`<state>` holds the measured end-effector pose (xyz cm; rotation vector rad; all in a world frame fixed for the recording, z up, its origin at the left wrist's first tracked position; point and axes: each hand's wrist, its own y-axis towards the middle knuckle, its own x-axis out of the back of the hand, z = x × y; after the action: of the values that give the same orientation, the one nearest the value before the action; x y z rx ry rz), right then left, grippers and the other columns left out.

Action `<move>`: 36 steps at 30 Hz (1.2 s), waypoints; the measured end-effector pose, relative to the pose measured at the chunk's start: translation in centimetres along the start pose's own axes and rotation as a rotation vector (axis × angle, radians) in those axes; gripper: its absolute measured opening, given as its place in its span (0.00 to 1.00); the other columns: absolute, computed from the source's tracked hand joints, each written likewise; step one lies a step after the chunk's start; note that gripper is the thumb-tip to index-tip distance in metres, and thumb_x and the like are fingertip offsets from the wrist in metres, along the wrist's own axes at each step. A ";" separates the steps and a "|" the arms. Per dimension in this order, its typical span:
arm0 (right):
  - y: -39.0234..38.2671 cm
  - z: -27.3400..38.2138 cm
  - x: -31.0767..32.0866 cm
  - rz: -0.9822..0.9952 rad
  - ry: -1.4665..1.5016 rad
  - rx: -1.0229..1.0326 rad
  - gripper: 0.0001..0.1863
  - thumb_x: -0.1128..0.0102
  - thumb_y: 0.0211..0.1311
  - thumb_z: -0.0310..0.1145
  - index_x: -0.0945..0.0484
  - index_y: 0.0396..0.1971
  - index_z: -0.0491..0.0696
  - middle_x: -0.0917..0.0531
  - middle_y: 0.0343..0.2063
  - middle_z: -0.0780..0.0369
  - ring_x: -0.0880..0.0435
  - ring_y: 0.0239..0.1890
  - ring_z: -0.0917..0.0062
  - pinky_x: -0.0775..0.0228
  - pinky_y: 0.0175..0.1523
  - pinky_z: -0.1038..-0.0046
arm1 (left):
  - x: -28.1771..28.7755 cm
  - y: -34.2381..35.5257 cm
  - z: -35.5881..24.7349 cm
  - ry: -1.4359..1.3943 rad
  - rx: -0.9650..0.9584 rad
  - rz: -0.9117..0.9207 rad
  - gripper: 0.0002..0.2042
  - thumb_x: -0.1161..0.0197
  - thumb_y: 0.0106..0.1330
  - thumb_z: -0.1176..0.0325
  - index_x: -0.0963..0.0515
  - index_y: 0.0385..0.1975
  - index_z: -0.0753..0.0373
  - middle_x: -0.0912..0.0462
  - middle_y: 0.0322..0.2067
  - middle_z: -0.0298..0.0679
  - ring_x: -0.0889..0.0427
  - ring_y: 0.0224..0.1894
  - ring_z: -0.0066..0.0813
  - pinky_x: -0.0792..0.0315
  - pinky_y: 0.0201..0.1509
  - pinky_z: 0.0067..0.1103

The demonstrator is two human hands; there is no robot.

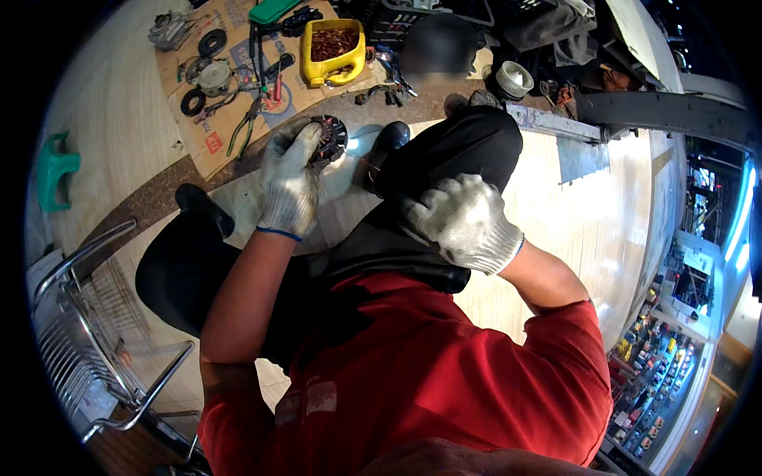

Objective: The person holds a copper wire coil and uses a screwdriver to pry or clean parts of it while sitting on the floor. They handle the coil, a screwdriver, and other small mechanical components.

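Observation:
In a white knit glove, my left hand [292, 174] grips a round black slotted part [330, 138] with dark reddish inner pieces, held out past my knees above the floor. The thumb lies across its near face. My right hand [464, 218], gloved the same way, is over my right thigh with its fingers curled in. Whatever those fingers hold, if anything, is hidden. Beyond the left hand, green-handled pliers [248, 127] and a red-handled screwdriver [277, 89] lie on flattened cardboard [208, 141].
A cut yellow jug [313, 73] full of small reddish-brown pieces stands on the cardboard. Metal parts and black rings [193, 102] lie around it. A white fan wheel [514, 80] sits at far right. At left are a green stool [57, 173] and a chrome chair [87, 341].

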<state>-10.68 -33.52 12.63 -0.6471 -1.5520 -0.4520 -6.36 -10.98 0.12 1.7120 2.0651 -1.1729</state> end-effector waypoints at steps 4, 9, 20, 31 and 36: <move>-1.2 -1.1 -1.4 -0.005 -0.012 -0.002 0.09 0.43 0.52 0.36 0.18 0.31 0.53 0.21 0.20 0.65 0.18 0.25 0.70 0.25 0.26 0.68 | 1.1 0.1 -0.1 -0.243 -0.019 0.052 0.10 0.43 0.69 0.74 0.24 0.48 0.68 0.19 0.47 0.50 0.16 0.48 0.42 0.19 0.53 0.35; -2.7 -2.7 -1.8 -0.004 -0.130 -0.070 0.09 0.43 0.58 0.37 0.18 0.36 0.55 0.21 0.20 0.66 0.19 0.23 0.72 0.28 0.28 0.68 | 0.9 -0.1 -1.3 -0.379 0.011 0.130 0.09 0.43 0.69 0.77 0.24 0.46 0.69 0.19 0.46 0.51 0.16 0.49 0.44 0.19 0.55 0.38; -3.6 -10.4 -2.5 -0.143 -0.116 -0.407 0.14 0.38 0.61 0.44 0.17 0.41 0.52 0.19 0.22 0.58 0.18 0.26 0.62 0.27 0.32 0.61 | 0.7 -0.8 -1.7 -0.271 0.083 0.284 0.12 0.41 0.66 0.74 0.25 0.49 0.67 0.19 0.47 0.49 0.17 0.49 0.43 0.20 0.56 0.41; -3.7 -10.3 -1.2 -0.278 -0.087 -0.337 0.17 0.36 0.60 0.40 0.18 0.48 0.52 0.15 0.33 0.59 0.16 0.32 0.65 0.23 0.37 0.66 | 1.6 0.1 -1.0 -0.405 0.104 0.301 0.17 0.41 0.69 0.64 0.26 0.53 0.66 0.22 0.53 0.50 0.23 0.58 0.45 0.26 0.63 0.39; -3.7 -9.3 -1.6 -0.251 0.076 -0.359 0.11 0.33 0.57 0.34 0.17 0.39 0.47 0.18 0.28 0.56 0.18 0.31 0.60 0.27 0.37 0.62 | 0.0 -0.2 -1.6 -0.516 0.149 0.119 0.12 0.40 0.68 0.71 0.25 0.48 0.67 0.20 0.48 0.50 0.20 0.54 0.46 0.24 0.60 0.39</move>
<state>-5.93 -42.43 12.24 -0.7002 -1.4978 -0.9489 -6.04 -9.89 1.21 1.3715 1.5812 -1.5605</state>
